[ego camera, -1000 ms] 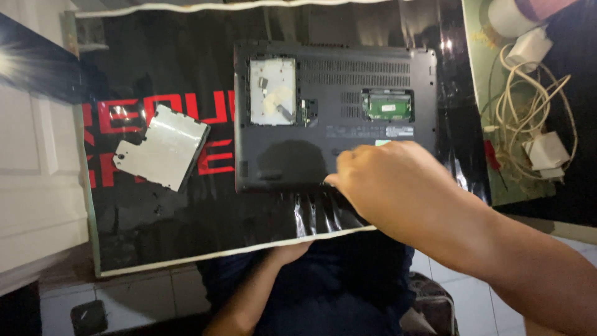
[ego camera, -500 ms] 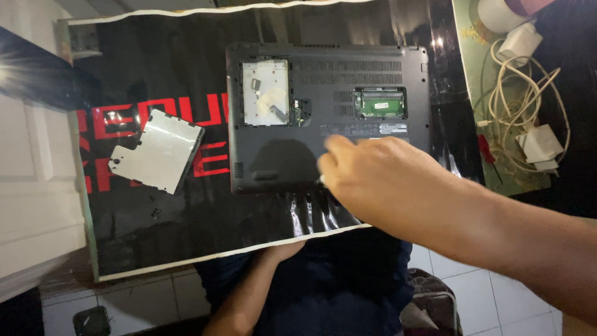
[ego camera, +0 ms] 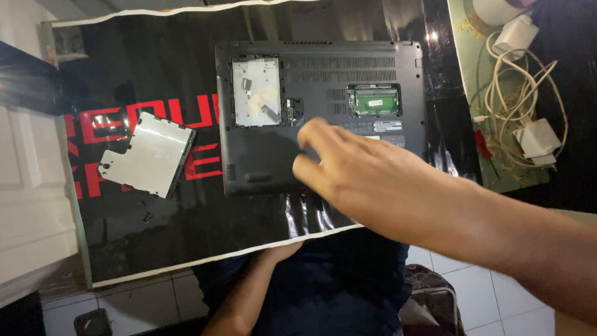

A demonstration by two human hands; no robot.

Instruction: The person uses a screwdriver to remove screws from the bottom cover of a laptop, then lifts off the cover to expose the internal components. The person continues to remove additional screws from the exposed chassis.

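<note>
- Laptop (ego camera: 323, 118): dark, lying upside down on a black mat (ego camera: 186, 230) with red lettering, which covers the table. Its long axis runs left to right across the view; the vent grilles lie along the far edge and the plain near edge faces the person.
- Work done, as it appears: the access cover (ego camera: 147, 154), a flat silver-lined panel, is already off and lies on the mat left of the laptop, apart from it and slightly tilted. The drive bay (ego camera: 255, 92) in the laptop's far left part stands bare, nothing but metal lining showing. A green memory board (ego camera: 373, 101) sits exposed in its slot towards the right of the base.
- Work left, by judgement: the main bottom shell remains on the laptop.
- Right hand (ego camera: 354, 171): reaching over the laptop's near middle, fingers (ego camera: 314, 134) loosely together and bent, holding nothing; whether they touch the shell cannot be told.
- Left hand (ego camera: 280, 252): below the laptop, tucked under the mat's near edge; its fingers are hidden, state cannot be told.
- White chargers and cables (ego camera: 522, 93): well right of the laptop.
</note>
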